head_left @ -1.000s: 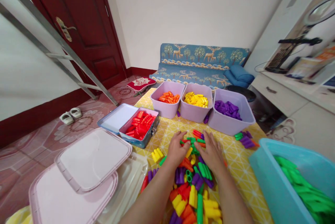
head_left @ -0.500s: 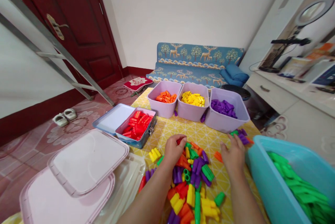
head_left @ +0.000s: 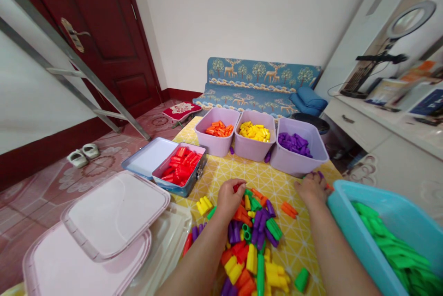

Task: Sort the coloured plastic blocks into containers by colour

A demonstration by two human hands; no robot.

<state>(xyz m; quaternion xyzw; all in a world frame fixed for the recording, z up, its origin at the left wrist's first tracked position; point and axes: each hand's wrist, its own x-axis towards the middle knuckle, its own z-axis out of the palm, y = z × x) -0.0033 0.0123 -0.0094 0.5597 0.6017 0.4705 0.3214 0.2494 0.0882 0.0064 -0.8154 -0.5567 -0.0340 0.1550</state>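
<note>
At the far side of a mixed pile of plastic tube pieces (head_left: 265,222), the left hand (head_left: 231,198) has its fingers curled around a red piece (head_left: 236,188). Only a bit of red shows between thumb and fingers, so its long axis and pointing direction cannot be told. The right hand (head_left: 312,189) reaches palm down over purple pieces (head_left: 321,175) beside the teal bin (head_left: 362,240); whether it grips any is hidden. Those pieces are mostly covered, their direction unclear.

Between the hands and the bin, an orange double-tube piece (head_left: 289,209) lies flat on the yellow patterned tablecloth (head_left: 277,173), its long axis slanting from upper left to lower right. Nearer the wearer, a long green tube (head_left: 260,272) points toward the body, and a green piece (head_left: 302,280) lies apart from the pile.

Beyond stand three lilac bins holding orange (head_left: 217,147), yellow (head_left: 255,150) and purple (head_left: 297,164) pieces. Left of the pile, an open tin (head_left: 180,190) holds red pieces, with pale lids (head_left: 117,213) nearby.
</note>
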